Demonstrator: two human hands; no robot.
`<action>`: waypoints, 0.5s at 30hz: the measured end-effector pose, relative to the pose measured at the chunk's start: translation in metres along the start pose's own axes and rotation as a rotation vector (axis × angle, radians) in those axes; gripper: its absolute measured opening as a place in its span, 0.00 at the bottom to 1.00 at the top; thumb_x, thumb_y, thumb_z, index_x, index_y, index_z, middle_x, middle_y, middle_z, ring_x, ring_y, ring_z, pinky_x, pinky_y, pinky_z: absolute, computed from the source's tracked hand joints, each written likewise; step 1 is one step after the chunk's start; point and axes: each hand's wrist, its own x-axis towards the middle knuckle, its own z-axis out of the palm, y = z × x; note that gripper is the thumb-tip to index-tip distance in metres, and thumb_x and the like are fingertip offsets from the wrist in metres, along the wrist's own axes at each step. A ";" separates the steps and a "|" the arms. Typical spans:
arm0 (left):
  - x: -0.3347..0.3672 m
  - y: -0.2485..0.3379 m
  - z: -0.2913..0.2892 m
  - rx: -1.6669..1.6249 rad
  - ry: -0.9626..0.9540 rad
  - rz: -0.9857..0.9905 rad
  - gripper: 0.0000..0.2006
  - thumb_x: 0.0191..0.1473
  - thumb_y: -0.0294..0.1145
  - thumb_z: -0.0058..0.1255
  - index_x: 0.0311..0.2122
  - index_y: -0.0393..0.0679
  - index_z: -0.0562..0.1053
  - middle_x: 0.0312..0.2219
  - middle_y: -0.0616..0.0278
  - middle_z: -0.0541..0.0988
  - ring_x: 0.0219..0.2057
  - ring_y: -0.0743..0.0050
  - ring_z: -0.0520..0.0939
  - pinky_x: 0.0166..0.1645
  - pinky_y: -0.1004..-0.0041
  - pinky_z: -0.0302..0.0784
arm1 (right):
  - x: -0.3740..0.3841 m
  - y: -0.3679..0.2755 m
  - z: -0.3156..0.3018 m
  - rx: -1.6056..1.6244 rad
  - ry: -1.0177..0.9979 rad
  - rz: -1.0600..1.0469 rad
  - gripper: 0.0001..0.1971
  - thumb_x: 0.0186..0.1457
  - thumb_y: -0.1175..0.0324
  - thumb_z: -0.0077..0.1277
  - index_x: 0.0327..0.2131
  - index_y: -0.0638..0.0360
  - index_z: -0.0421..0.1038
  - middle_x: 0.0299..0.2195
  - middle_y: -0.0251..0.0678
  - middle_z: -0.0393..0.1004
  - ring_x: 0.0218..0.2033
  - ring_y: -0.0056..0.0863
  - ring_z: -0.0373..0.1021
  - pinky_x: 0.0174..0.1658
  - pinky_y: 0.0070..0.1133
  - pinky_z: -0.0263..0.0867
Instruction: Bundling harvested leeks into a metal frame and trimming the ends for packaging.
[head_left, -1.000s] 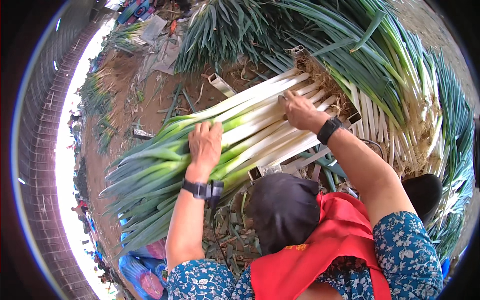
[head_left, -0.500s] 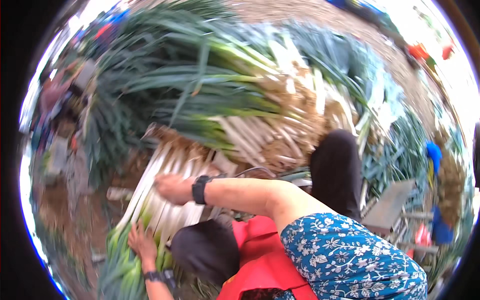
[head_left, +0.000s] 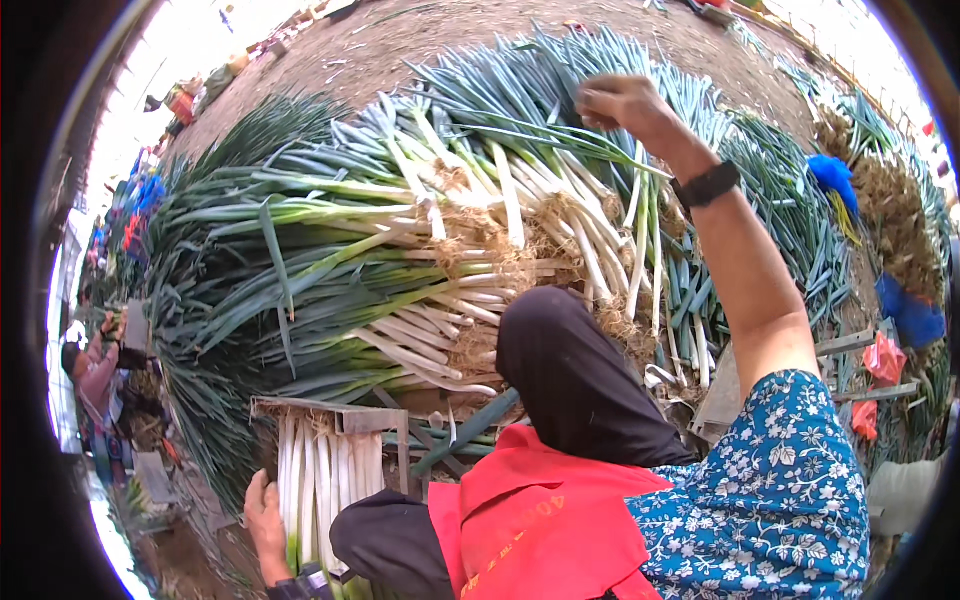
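Observation:
A row of leeks (head_left: 320,475) stands side by side with pale stalks and trimmed-looking ends against a metal frame (head_left: 372,420), left of my knee. Along the row's left side rests my left hand (head_left: 264,525), its fingers apart and touching or nearly touching the outer stalks. Out at the upper right my right hand (head_left: 628,105) is raised over the green leaves of a big leek pile (head_left: 600,240). Its fingers are curled together; whatever they may hold is hidden. Each wrist wears a dark band.
Leeks with roots spread across the ground ahead, leaves (head_left: 240,225) to the left. My dark-trousered knee (head_left: 560,370) juts up before them. Blue bags (head_left: 910,310) and red plastic bags (head_left: 882,362) lie at right. Another person (head_left: 92,385) is at far left.
My right hand has left the leek row and swung up and right over the pile. My left hand has shifted from on top of the stalks to their left side. The view has turned.

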 end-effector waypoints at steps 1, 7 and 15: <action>0.007 0.038 0.020 -0.079 -0.051 0.084 0.19 0.56 0.30 0.51 0.52 0.33 0.71 0.49 0.47 0.75 0.52 0.57 0.75 0.56 0.66 0.68 | 0.000 0.048 -0.035 -0.186 -0.040 0.051 0.08 0.58 0.67 0.50 0.29 0.60 0.75 0.22 0.30 0.73 0.22 0.15 0.66 0.26 0.16 0.62; -0.023 0.205 0.162 -0.223 -0.649 0.299 0.17 0.55 0.28 0.54 0.50 0.36 0.72 0.43 0.53 0.78 0.45 0.64 0.79 0.50 0.71 0.73 | -0.087 0.220 0.029 0.015 0.019 0.752 0.09 0.52 0.72 0.53 0.36 0.67 0.76 0.22 0.34 0.75 0.19 0.17 0.69 0.22 0.17 0.65; -0.041 0.233 0.220 -0.273 -0.841 0.075 0.19 0.57 0.31 0.52 0.52 0.34 0.70 0.44 0.52 0.78 0.41 0.68 0.81 0.47 0.72 0.75 | -0.043 0.273 0.190 0.056 0.010 0.561 0.18 0.53 0.62 0.53 0.40 0.68 0.74 0.34 0.47 0.78 0.38 0.33 0.73 0.43 0.28 0.66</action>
